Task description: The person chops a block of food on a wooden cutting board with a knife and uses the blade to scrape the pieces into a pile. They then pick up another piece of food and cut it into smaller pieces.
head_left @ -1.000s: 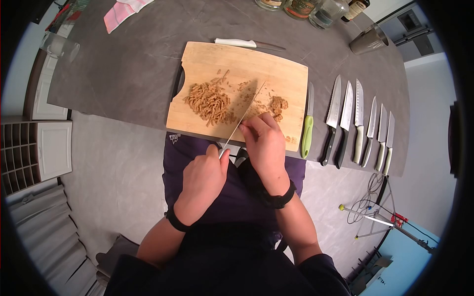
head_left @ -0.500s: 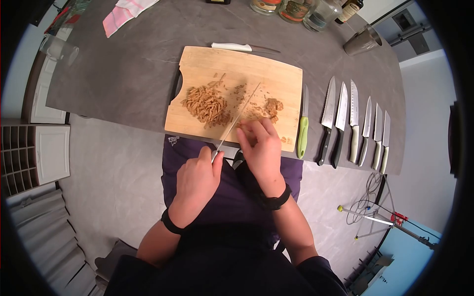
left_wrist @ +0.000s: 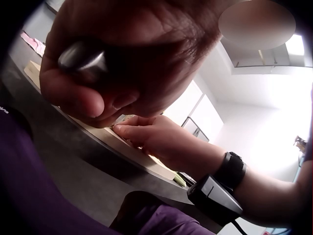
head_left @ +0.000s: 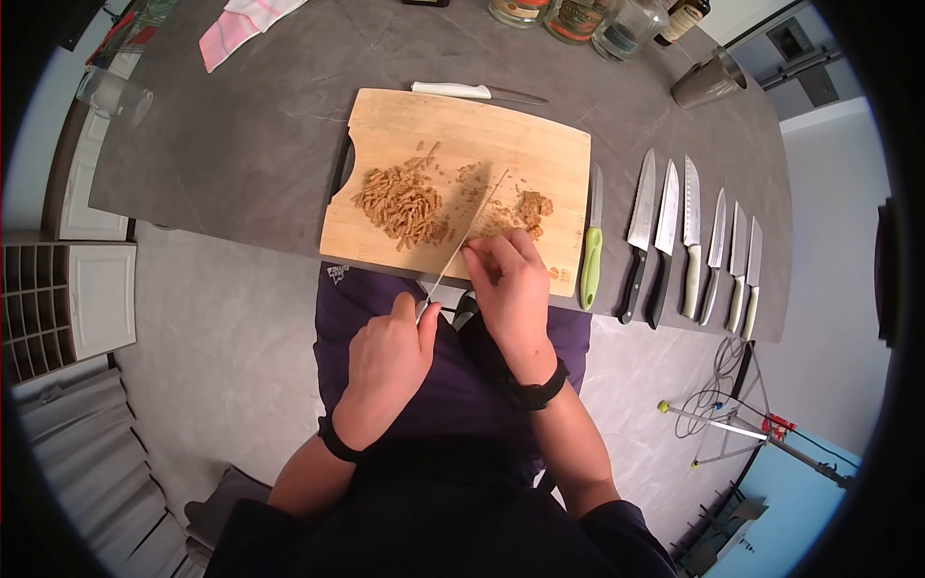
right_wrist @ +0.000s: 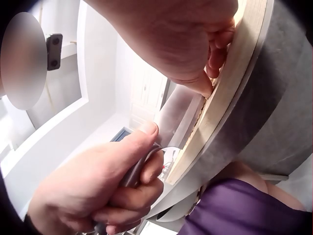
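In the head view, the left hand (head_left: 390, 356) grips the handle of a knife, its blade (head_left: 476, 218) slanting up and right across the wooden cutting board (head_left: 462, 116). The handle's metal end (left_wrist: 83, 58) shows within the fist in the left wrist view. Just right of the blade, the right hand (head_left: 513, 294) has bent fingers and thumb pinching a small brown piece at the board's near edge, largely hidden. Left of the blade lies a heap of brown strips (head_left: 397, 205); crumbs surround the blade, and a brown chunk (head_left: 534, 207) lies farther right.
A white-handled knife (head_left: 451, 90) lies beyond the board, a green-handled knife (head_left: 591, 268) along its right side. Several more knives (head_left: 665, 226) lie farther right. Bottles (head_left: 570, 17), a metal cup (head_left: 708, 79) and a pink cloth (head_left: 241, 27) are at the back.
Half a second ago the blade leaned leftward, apart from the right fingertips; now it stands closer beside them, its tip slightly nearer the person. The right hand has barely moved since then.
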The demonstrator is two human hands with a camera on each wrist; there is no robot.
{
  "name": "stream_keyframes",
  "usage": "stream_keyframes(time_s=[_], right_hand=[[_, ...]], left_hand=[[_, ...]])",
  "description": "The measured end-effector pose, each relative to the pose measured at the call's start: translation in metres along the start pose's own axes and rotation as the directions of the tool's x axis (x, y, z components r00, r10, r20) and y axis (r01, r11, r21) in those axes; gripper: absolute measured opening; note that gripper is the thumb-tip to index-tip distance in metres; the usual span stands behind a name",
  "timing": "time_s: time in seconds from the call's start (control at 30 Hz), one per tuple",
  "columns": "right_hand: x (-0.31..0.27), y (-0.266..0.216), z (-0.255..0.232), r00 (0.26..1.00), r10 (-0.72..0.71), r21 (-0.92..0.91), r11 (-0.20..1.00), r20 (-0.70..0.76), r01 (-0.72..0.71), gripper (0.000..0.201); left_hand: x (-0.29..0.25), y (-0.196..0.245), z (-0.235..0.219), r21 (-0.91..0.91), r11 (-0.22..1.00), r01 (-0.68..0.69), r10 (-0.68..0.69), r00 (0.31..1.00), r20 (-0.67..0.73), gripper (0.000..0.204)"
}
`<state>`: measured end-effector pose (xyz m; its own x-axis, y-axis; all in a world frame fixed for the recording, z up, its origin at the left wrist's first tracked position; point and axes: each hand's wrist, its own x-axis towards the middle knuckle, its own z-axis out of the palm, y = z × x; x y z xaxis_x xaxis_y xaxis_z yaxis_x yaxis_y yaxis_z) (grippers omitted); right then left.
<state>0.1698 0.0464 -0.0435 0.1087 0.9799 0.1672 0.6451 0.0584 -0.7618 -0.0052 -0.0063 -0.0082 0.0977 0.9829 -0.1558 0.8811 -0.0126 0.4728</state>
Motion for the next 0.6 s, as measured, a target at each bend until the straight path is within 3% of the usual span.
stream_keyframes(time_s=[0.13,0.6], right_hand=[[0.0,-0.0053,-0.0006,0.998,0.06,0.042,0.997,0.015,-0.061,0.007],[0.003,-0.0022,-0.0028,0.998,0.033,0.005,0.999,0.049,-0.033,0.009]], left_hand=[[-0.0022,0.0,0.0011,0.03,0.999,-0.032,0.032,0.999,-0.025,0.04],[-0.0009,0.0093,0.0049,0.082,0.997,0.004,-0.005,1.0,0.013,0.039]])
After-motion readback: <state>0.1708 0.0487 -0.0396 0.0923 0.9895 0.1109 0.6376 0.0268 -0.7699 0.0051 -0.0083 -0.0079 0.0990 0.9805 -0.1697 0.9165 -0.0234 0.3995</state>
